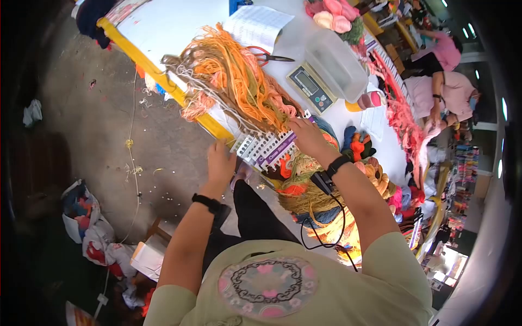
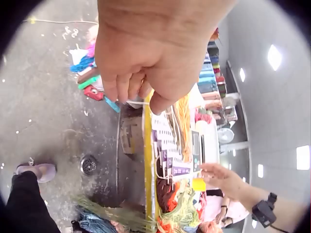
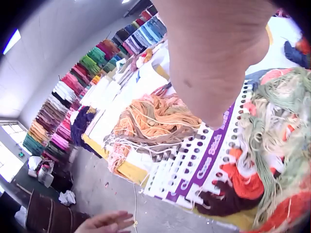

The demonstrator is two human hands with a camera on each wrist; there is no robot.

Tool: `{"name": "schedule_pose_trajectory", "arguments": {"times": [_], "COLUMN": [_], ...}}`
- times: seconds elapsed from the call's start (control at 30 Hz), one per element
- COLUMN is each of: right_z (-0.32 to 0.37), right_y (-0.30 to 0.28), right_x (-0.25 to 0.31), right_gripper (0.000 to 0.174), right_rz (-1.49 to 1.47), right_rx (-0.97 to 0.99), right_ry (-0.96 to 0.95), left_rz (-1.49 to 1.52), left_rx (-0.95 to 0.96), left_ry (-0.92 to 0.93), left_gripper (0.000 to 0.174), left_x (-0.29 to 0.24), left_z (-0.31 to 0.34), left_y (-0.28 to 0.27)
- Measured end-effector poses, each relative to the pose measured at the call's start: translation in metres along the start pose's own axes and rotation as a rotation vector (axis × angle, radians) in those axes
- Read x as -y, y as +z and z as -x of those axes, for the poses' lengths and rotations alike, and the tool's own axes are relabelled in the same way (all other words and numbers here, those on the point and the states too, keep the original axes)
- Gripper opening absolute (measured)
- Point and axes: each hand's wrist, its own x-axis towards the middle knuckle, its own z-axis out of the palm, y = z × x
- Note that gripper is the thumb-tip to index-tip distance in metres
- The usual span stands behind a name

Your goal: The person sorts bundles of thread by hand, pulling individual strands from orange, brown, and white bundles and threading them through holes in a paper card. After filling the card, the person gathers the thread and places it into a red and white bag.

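Several white, hole-punched cards with purple print point(image 1: 277, 149) lie fanned along the table's yellow edge. At their far end my right hand point(image 1: 310, 138) bends over the holes; in the left wrist view a white thread point(image 2: 187, 174) runs to its pinched fingertips. Just off the table edge, my left hand point(image 1: 220, 163) hangs beside the cards' near end, its fingers loosely bent. A short pale strand point(image 2: 138, 102) shows by its fingertips. Orange, brown and white yarn point(image 3: 150, 119) is heaped above the cards. Green, red and cream skeins point(image 3: 257, 165) lie on their other side.
Scissors point(image 1: 269, 56), a digital scale point(image 1: 310, 87) and a clear plastic bin point(image 1: 337, 65) stand behind the yarn, with a printed sheet point(image 1: 258, 24) nearby. Another person point(image 1: 440, 95) works across the table. Bags point(image 1: 89, 223) lie on the floor, left. Coloured skeins point(image 3: 92, 63) hang along the wall.
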Motion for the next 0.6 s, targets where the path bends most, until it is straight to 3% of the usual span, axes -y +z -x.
{"name": "schedule_pose_trajectory", "arguments": {"times": [0.03, 0.07, 0.1, 0.17, 0.2, 0.23, 0.3, 0.33, 0.4, 0.5, 0.6], "right_z": [-0.008, -0.016, -0.021, -0.024, -0.022, -0.021, -0.016, -0.013, -0.007, 0.016, 0.058], "right_y": [0.002, 0.007, 0.010, 0.014, 0.013, 0.008, -0.034, -0.057, -0.107, -0.158, -0.195], "right_x": [-0.007, -0.015, -0.022, -0.031, -0.034, -0.038, -0.032, -0.028, -0.018, -0.002, -0.004], "right_gripper": [0.038, 0.037, 0.037, 0.039, 0.030, 0.030, 0.018, 0.012, 0.013, 0.011, 0.009], "right_rz": [0.055, 0.118, 0.101, 0.155, 0.102, 0.094, -0.035, -0.076, -0.101, -0.093, -0.128], "right_rx": [-0.008, 0.002, 0.003, 0.012, -0.030, -0.031, 0.040, -0.002, 0.030, 0.083, 0.064], "right_ry": [-0.062, -0.107, -0.105, -0.212, -0.254, -0.252, -0.358, -0.363, -0.394, -0.417, -0.293], "left_rz": [-0.128, -0.054, -0.068, 0.224, 0.295, 0.289, 0.078, 0.069, 0.106, 0.531, -0.001], "left_rx": [-0.116, -0.209, -0.200, 0.337, 0.525, 0.528, 0.692, 0.598, 0.381, 0.427, 0.457], "left_ry": [0.007, 0.036, 0.034, -0.165, -0.197, -0.200, -0.029, 0.270, 0.691, 0.838, 0.889], "left_gripper": [0.039, 0.022, 0.022, 0.010, 0.011, 0.011, 0.011, 0.015, 0.024, 0.048, 0.069], "left_x": [-0.021, -0.032, -0.040, -0.051, -0.053, -0.058, -0.069, -0.060, -0.105, -0.156, -0.152], "left_z": [-0.015, -0.031, -0.040, -0.049, -0.051, -0.054, -0.054, -0.053, -0.074, -0.125, -0.173], "left_y": [0.005, 0.014, 0.018, 0.023, 0.025, 0.026, 0.024, 0.038, 0.048, 0.050, 0.040]}}
